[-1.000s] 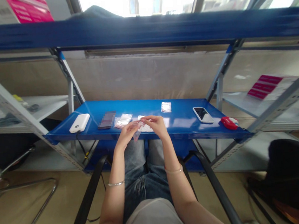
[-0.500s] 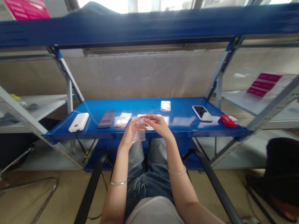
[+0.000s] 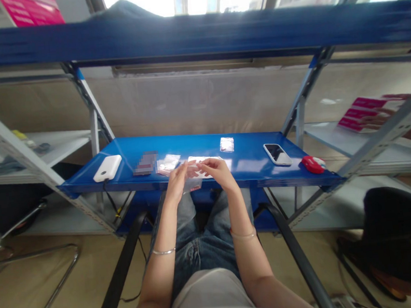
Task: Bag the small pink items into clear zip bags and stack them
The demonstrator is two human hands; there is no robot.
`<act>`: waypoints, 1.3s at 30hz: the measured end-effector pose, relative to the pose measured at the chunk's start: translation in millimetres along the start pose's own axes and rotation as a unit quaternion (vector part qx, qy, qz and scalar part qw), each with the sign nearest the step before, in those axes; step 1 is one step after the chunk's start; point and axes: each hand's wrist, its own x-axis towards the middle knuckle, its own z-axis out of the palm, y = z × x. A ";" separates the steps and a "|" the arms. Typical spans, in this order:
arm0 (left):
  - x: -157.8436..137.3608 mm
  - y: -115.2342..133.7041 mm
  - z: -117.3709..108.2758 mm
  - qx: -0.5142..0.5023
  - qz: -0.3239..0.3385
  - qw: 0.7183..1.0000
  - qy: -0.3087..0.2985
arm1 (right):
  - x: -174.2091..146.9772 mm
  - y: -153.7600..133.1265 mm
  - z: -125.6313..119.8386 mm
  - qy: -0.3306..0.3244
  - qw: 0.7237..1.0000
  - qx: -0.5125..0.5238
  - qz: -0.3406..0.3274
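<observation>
My left hand (image 3: 177,181) is closed on a small clear plastic bag (image 3: 193,185), which hangs below its fingers at the front edge of the blue table (image 3: 190,143). Close by, my right hand (image 3: 220,173) has thumb and fingers pinched together near the bag's top; what lies between them is too small to make out. A white sheet (image 3: 212,173) lies on the table, partly behind my hands. Left of them are several small clear packets (image 3: 168,163) in a pile. Farther back, one more flat packet (image 3: 227,144) lies alone.
A white device (image 3: 107,168) with a cable and a blurred-out dark item (image 3: 146,163) lie on the left. Toward the right are a phone (image 3: 277,154) and a red and white object (image 3: 313,164). Another person's hand (image 3: 376,119) touches pink and white boxes (image 3: 355,114) on the neighbouring shelf.
My right hand's fingers have drawn into a pinch, and the bag has tilted slightly. My knees have spread apart. The other person's hand has come onto the pink boxes.
</observation>
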 end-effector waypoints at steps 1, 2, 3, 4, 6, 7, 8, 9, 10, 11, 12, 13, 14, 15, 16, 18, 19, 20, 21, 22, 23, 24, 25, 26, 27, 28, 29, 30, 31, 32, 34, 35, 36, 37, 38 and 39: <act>-0.2 1.2 0.4 -0.003 0.003 1.000 0.012 | -0.1 -0.1 -1.6 0.001 1.000 0.004 0.005; -0.3 2.0 1.0 -0.006 0.005 1.000 0.025 | -0.2 -0.2 -3.1 0.003 1.000 0.007 0.008; -0.1 2.3 1.5 -0.008 0.005 0.999 0.039 | -0.3 -0.2 -4.3 0.005 1.000 0.010 0.009; 0.2 2.2 2.0 -0.009 0.005 0.999 0.053 | -0.5 0.0 -5.3 0.006 1.000 0.011 0.008; 1.1 1.1 2.4 -0.010 0.005 0.997 0.081 | -0.6 0.8 -6.6 0.003 1.000 0.010 0.004; 1.7 0.3 2.2 -0.010 0.006 0.996 0.092 | -0.7 1.4 -7.0 0.002 1.000 0.009 0.003; 2.3 -0.7 1.9 -0.013 0.006 0.995 0.100 | -0.6 2.0 -7.3 0.001 1.000 0.007 0.002; 2.9 -1.6 1.3 -0.015 0.006 0.994 0.106 | -0.5 2.7 -7.6 0.002 1.000 0.005 0.002; 3.5 -2.5 0.5 -0.017 0.007 0.994 0.109 | -0.4 3.3 -7.9 0.005 1.000 0.003 0.002; 4.1 -3.2 -0.4 -0.017 0.007 0.994 0.112 | -0.2 3.9 -8.2 0.007 1.000 0.001 0.001; 4.6 -3.8 -1.5 -0.017 0.008 0.993 0.116 | 0.0 4.3 -8.5 0.010 1.000 0.000 -0.001; 5.0 -4.1 -2.5 -0.015 0.008 0.992 0.122 | 0.1 4.6 -8.8 0.012 1.000 -0.001 -0.003; 5.5 -4.3 -3.5 -0.011 0.008 0.992 0.128 | 0.2 4.9 -9.1 0.013 1.000 0.000 -0.006; 6.0 -4.4 -4.5 -0.004 0.008 0.991 0.133 | 0.4 5.1 -9.3 0.014 1.000 0.001 -0.008; 6.4 -4.5 -5.4 0.006 0.009 0.990 0.138 | 0.5 5.4 -9.4 0.016 1.000 0.002 -0.009; 7.4 -4.7 -6.9 0.036 0.013 0.988 0.148 | 0.9 6.4 -9.6 0.018 1.000 0.001 -0.012; 7.9 -4.9 -7.4 0.051 0.015 0.987 0.153 | 1.2 7.2 -9.8 0.019 1.000 -0.002 -0.014; 8.3 -5.1 -7.6 0.064 0.019 0.985 0.158 | 1.5 8.1 -10.0 0.019 1.000 -0.006 -0.015; 8.6 -5.3 -7.7 0.074 0.023 0.984 0.161 | 1.7 9.1 -10.4 0.020 1.000 -0.011 -0.016; 8.9 -5.5 -7.6 0.080 0.028 0.983 0.164 | 2.0 10.2 -10.9 0.021 0.999 -0.017 -0.017; 9.0 -5.6 -7.3 0.084 0.033 0.982 0.165 | 2.1 11.2 -11.5 0.022 0.999 -0.023 -0.017; 9.0 -5.5 -6.9 0.086 0.039 0.982 0.166 | 2.1 12.0 -12.1 0.024 0.999 -0.028 -0.017; 9.0 -5.4 -6.4 0.088 0.045 0.981 0.167 | 2.1 12.6 -12.7 0.024 0.999 -0.034 -0.017; 8.9 -5.3 -6.0 0.088 0.051 0.981 0.167 | 1.9 12.9 -13.3 0.023 0.999 -0.038 -0.016; 8.7 -5.2 -5.7 0.090 0.057 0.980 0.167 | 1.7 13.0 -13.8 0.021 0.999 -0.040 -0.016; 8.6 -5.2 -5.5 0.092 0.062 0.980 0.168 | 1.5 12.7 -14.1 0.020 0.999 -0.041 -0.017; 8.5 -5.5 -5.5 0.096 0.065 0.979 0.169 | 1.2 12.3 -14.3 0.019 0.999 -0.043 -0.020; 8.5 -6.1 -5.7 0.100 0.069 0.978 0.171 | 1.1 11.8 -14.2 0.020 0.999 -0.045 -0.024; 8.6 -6.8 -6.0 0.104 0.071 0.977 0.174 | 1.0 11.3 -14.1 0.022 0.998 -0.047 -0.029; 8.7 -7.7 -6.5 0.107 0.073 0.976 0.176 | 1.0 10.8 -13.7 0.024 0.998 -0.051 -0.034; 9.0 -9.5 -7.6 0.113 0.076 0.975 0.175 | 1.2 10.2 -12.5 0.026 0.998 -0.052 -0.039; 9.0 -10.0 -8.0 0.115 0.078 0.975 0.174 | 1.4 10.2 -11.7 0.025 0.998 -0.049 -0.038; 8.9 -10.1 -8.3 0.117 0.079 0.975 0.173 | 1.7 10.4 -10.8 0.024 0.998 -0.046 -0.037; 8.6 -9.8 -8.3 0.119 0.080 0.974 0.174 | 2.1 10.8 -9.9 0.023 0.998 -0.043 -0.036; 8.2 -8.9 -8.3 0.120 0.082 0.974 0.175 | 2.5 11.3 -9.1 0.024 0.998 -0.041 -0.035; 7.8 -7.8 -8.2 0.120 0.083 0.973 0.177 | 3.0 11.8 -8.4 0.026 0.998 -0.040 -0.035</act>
